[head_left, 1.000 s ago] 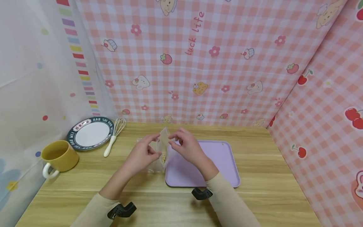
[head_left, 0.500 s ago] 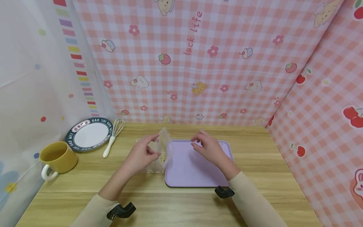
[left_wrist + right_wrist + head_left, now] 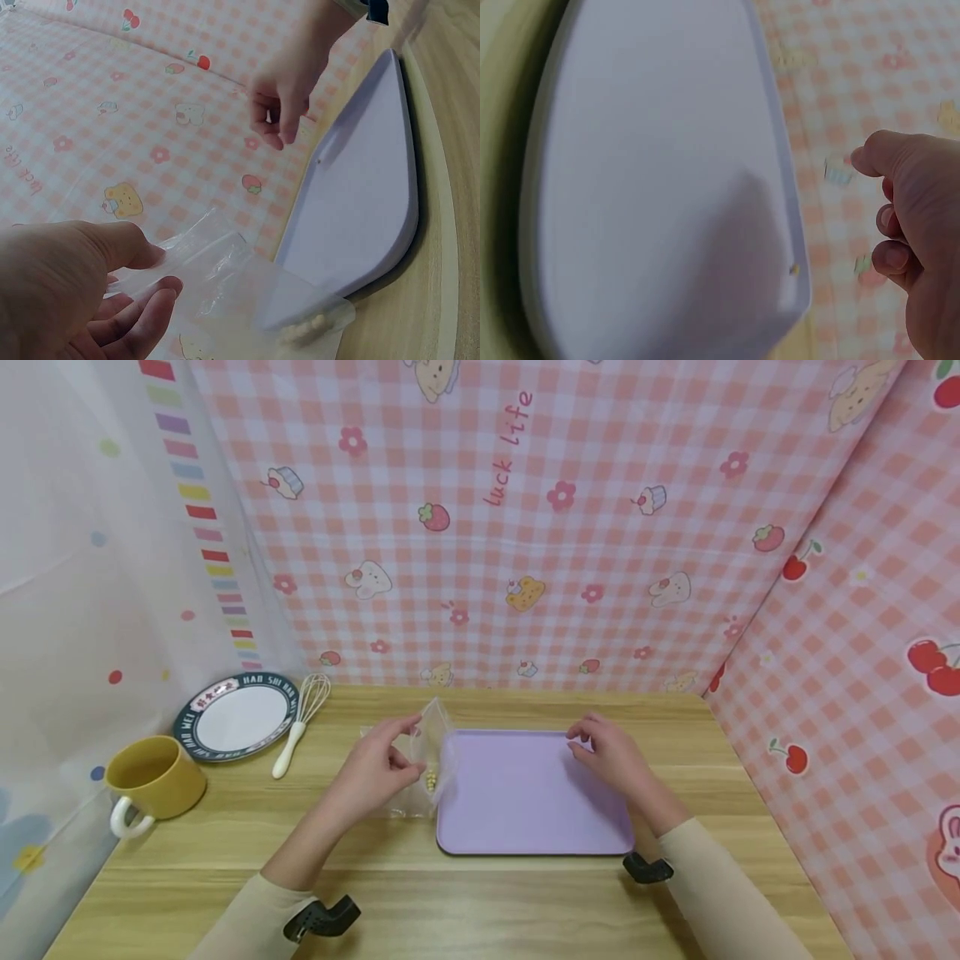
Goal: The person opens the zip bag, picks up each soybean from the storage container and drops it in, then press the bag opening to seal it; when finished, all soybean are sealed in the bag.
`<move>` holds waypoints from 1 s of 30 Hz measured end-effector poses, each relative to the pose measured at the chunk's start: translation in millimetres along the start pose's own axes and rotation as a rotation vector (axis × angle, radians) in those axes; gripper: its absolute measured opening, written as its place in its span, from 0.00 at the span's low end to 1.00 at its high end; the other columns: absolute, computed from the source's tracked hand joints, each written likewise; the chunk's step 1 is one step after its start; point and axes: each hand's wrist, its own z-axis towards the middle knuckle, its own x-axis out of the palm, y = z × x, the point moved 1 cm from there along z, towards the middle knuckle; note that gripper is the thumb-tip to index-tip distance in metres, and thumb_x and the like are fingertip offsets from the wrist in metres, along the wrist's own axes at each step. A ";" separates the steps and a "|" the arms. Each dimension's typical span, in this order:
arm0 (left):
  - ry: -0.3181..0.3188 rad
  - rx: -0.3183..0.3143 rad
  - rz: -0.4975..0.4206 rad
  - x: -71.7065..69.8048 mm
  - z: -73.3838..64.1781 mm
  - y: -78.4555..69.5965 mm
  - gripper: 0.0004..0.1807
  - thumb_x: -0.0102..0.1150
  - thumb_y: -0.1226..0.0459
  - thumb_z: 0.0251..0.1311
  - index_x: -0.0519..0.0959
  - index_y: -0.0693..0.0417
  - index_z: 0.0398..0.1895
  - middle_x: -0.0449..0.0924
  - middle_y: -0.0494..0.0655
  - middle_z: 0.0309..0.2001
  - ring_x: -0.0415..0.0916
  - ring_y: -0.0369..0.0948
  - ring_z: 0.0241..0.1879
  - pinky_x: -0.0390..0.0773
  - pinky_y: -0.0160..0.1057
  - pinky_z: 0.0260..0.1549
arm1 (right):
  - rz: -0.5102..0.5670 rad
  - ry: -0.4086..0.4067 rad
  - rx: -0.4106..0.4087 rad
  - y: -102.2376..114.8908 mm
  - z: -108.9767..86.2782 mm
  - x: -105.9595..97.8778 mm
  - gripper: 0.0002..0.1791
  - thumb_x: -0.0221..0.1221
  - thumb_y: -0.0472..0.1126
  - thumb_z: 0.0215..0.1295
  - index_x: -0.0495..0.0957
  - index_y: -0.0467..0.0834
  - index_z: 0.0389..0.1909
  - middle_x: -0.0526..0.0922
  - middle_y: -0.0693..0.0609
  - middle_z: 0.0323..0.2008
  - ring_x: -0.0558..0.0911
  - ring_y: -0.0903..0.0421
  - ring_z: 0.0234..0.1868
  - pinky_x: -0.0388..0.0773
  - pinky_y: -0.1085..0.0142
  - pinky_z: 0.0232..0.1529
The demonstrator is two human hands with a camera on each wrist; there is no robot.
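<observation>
My left hand (image 3: 378, 764) pinches the edge of a clear plastic bag (image 3: 217, 262) over the left side of a lilac tray (image 3: 517, 802). Small pale-yellow beads (image 3: 431, 779) are bunched low inside the bag. Above the tray's far right corner hovers my right hand (image 3: 611, 756), its fingers bent and thumb apart from the index finger in the head view. I see nothing held there. One tiny yellowish piece (image 3: 794, 269) lies in that corner of the tray, close to the right hand but apart from it in the right wrist view.
At the left stand a yellow mug (image 3: 159, 781) with a white handle and a dark-rimmed plate (image 3: 243, 722). A white-handled whisk (image 3: 291, 747) lies next to the plate. Wooden table (image 3: 697, 777) extends right of the tray. Checked cloth walls (image 3: 465, 560) close off the back and right.
My right hand has left the bag and moved right across the tray to its far right corner. The left hand keeps its hold on the bag in the same place.
</observation>
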 end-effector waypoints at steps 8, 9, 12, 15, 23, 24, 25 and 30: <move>-0.003 0.007 -0.008 0.8 0.4 1.7 0.42 0.76 0.71 0.65 0.70 0.61 0.81 0.78 0.61 0.68 0.85 0.38 0.36 0.87 0.36 0.32 | -0.038 0.065 0.156 -34.6 -6.2 -6.5 0.07 0.71 0.33 0.72 0.88 0.39 0.47 0.82 0.47 0.44 0.83 0.49 0.40 0.83 0.52 0.42; -0.003 0.009 -0.010 0.8 0.5 2.1 0.42 0.76 0.71 0.65 0.70 0.61 0.81 0.78 0.61 0.68 0.85 0.38 0.36 0.87 0.36 0.32 | -0.044 0.074 0.165 -37.9 -6.2 -6.2 0.07 0.71 0.34 0.72 0.88 0.39 0.48 0.82 0.47 0.45 0.83 0.48 0.41 0.84 0.50 0.43; 0.000 0.008 -0.016 1.1 0.4 3.0 0.42 0.76 0.72 0.65 0.70 0.61 0.81 0.78 0.62 0.68 0.85 0.38 0.36 0.87 0.36 0.32 | -0.063 0.089 0.172 -46.0 -6.1 -4.2 0.08 0.71 0.34 0.72 0.88 0.38 0.48 0.83 0.45 0.46 0.85 0.46 0.44 0.86 0.48 0.45; 0.005 0.003 -0.017 1.5 0.4 3.1 0.42 0.76 0.72 0.65 0.70 0.61 0.82 0.77 0.61 0.68 0.85 0.39 0.36 0.88 0.36 0.33 | -0.070 0.092 0.177 -51.3 -5.5 -1.8 0.08 0.73 0.35 0.71 0.88 0.38 0.48 0.83 0.45 0.46 0.85 0.45 0.44 0.86 0.47 0.46; 0.008 0.008 -0.012 2.1 -0.7 3.6 0.42 0.76 0.70 0.65 0.70 0.62 0.82 0.77 0.60 0.68 0.85 0.38 0.36 0.88 0.37 0.33 | -0.080 0.102 0.182 -58.4 -2.5 3.4 0.07 0.72 0.35 0.71 0.88 0.38 0.46 0.83 0.45 0.46 0.85 0.44 0.46 0.85 0.45 0.49; 0.007 0.008 -0.011 2.1 -0.9 3.7 0.42 0.76 0.70 0.65 0.70 0.62 0.82 0.77 0.60 0.68 0.85 0.38 0.36 0.88 0.37 0.33 | -0.083 0.107 0.186 -59.0 -1.8 4.0 0.07 0.72 0.35 0.71 0.88 0.38 0.46 0.83 0.45 0.46 0.85 0.44 0.46 0.85 0.45 0.50; 0.006 0.008 -0.010 2.0 -1.0 3.8 0.42 0.76 0.70 0.65 0.70 0.62 0.82 0.78 0.60 0.68 0.85 0.38 0.35 0.88 0.37 0.33 | -0.085 0.111 0.189 -59.4 -1.1 4.3 0.07 0.72 0.35 0.72 0.88 0.38 0.46 0.83 0.45 0.46 0.85 0.44 0.46 0.85 0.45 0.50; 0.006 0.003 -0.005 1.7 -0.9 3.4 0.42 0.76 0.70 0.65 0.70 0.61 0.82 0.78 0.59 0.68 0.84 0.38 0.35 0.88 0.37 0.33 | -0.105 0.133 0.192 -60.4 1.3 5.3 0.07 0.71 0.36 0.73 0.88 0.38 0.46 0.83 0.44 0.47 0.84 0.44 0.46 0.85 0.44 0.51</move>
